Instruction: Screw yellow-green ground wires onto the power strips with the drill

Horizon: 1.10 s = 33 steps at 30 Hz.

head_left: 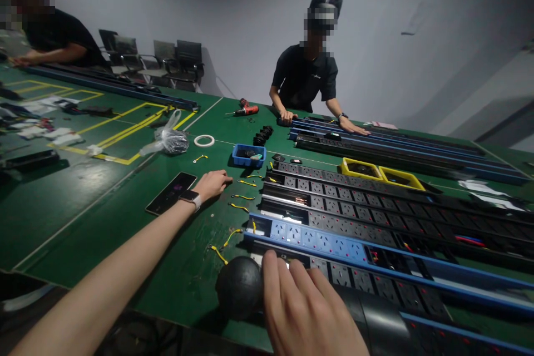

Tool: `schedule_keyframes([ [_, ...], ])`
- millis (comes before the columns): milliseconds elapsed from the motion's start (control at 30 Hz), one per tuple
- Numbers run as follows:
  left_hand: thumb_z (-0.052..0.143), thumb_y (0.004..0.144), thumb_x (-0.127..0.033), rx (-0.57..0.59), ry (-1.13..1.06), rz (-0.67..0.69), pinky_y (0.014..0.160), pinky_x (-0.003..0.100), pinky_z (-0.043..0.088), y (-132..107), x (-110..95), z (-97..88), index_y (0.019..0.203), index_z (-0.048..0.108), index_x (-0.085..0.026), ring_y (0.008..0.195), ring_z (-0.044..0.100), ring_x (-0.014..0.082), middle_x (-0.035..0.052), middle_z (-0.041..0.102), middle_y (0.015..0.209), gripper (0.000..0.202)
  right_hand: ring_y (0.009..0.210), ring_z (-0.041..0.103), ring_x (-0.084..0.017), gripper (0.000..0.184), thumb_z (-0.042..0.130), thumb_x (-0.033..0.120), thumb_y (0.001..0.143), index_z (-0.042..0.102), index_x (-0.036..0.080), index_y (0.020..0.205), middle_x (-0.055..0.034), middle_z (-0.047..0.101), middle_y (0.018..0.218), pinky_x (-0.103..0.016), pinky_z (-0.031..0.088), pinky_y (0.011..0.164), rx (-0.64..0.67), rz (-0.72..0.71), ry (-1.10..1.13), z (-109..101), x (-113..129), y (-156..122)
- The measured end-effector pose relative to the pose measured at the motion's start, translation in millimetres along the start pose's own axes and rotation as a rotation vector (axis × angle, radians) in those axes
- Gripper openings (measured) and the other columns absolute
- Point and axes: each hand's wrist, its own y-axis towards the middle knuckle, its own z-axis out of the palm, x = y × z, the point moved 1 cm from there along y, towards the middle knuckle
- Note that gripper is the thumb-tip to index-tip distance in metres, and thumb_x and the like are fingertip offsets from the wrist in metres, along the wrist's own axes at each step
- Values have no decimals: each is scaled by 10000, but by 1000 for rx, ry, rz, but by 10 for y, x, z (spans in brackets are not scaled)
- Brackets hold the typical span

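My left hand (211, 184), with a watch at its wrist, lies low over the green table with its fingers stretched towards a short yellow-green wire (248, 182); nothing shows in it. More such wires lie in a column below, one of them a yellow-green wire (240, 207). In the foreground my right hand (306, 306) is closed around a black tool with a ball-shaped end (239, 288) and a thick cylindrical part at its right. Beneath and beyond it run long black socket strips (348, 208) and a blue socket strip (319, 239). My right palm hides the tool's middle.
A phone (172, 192) lies by my left wrist. Further off are a blue bin (249, 162), yellow trays (362, 176), a tape roll (204, 141), a plastic bag (169, 140) and a red drill (246, 108). A co-worker (306, 80) leans over more strips; another person (62, 39) works far left.
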Motion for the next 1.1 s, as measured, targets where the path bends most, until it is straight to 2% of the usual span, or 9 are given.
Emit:
schedule_keyframes([
  [233,480,902,-207,-18,-43,34,841,309,487,36,34,-39,1215,718,-317,983,658,242,74,679,1158,408,736,632,-185,284,537,150,873,664,101,1122,-43,708,864,-321,451,639,76,-2,-7,-22,0,25],
  [333,518,872,-209,-14,-102,18,863,325,503,52,54,-56,1121,764,-297,998,671,258,71,712,1141,361,735,625,-184,352,564,116,822,648,94,1163,-35,699,848,-327,459,675,137,-10,-18,-66,-6,48],
  [433,507,889,-223,-51,-195,-35,929,321,501,-42,67,-84,1178,745,-278,1060,670,244,50,730,1169,378,764,631,-189,468,604,65,732,627,80,1200,-34,703,873,-340,461,725,170,-26,-33,-102,-27,83],
  [500,518,911,-261,-164,-351,-59,974,324,488,-212,53,-94,1207,726,-254,1094,661,230,52,723,1201,363,773,638,-201,496,655,70,692,625,81,1187,-36,702,870,-350,460,729,184,-45,-34,-110,-50,129],
  [600,659,861,-357,-286,-663,-11,925,334,506,-617,-31,-48,1051,759,-204,1023,674,225,75,743,1110,264,708,631,-211,452,742,107,653,637,105,1092,-20,671,775,-352,445,658,204,-67,-43,-111,-81,237],
  [700,760,791,-432,-179,-927,69,805,312,522,-1113,-211,87,854,753,-173,858,682,201,65,749,911,266,663,623,-213,322,755,116,684,620,152,974,-5,638,706,-345,424,608,235,-88,-71,-123,-79,344],
  [767,753,810,-448,-100,-1020,130,811,310,519,-1431,-379,188,826,762,-179,837,681,191,58,749,882,269,636,616,-211,263,743,115,710,601,172,924,-3,626,684,-341,415,589,247,-98,-90,-144,-58,386],
  [933,658,925,-390,-171,-833,325,940,327,461,-1945,-799,346,1026,774,-267,1039,631,200,46,752,1022,197,594,602,-210,329,759,135,695,607,142,987,-7,614,659,-333,417,575,219,-119,-151,-203,6,388],
  [1100,688,903,-402,-251,-599,411,930,360,413,-2034,-932,415,987,781,-285,1080,565,225,56,714,1056,172,593,590,-208,327,764,165,706,597,150,986,6,595,644,-328,417,586,228,-99,-169,-212,22,329],
])
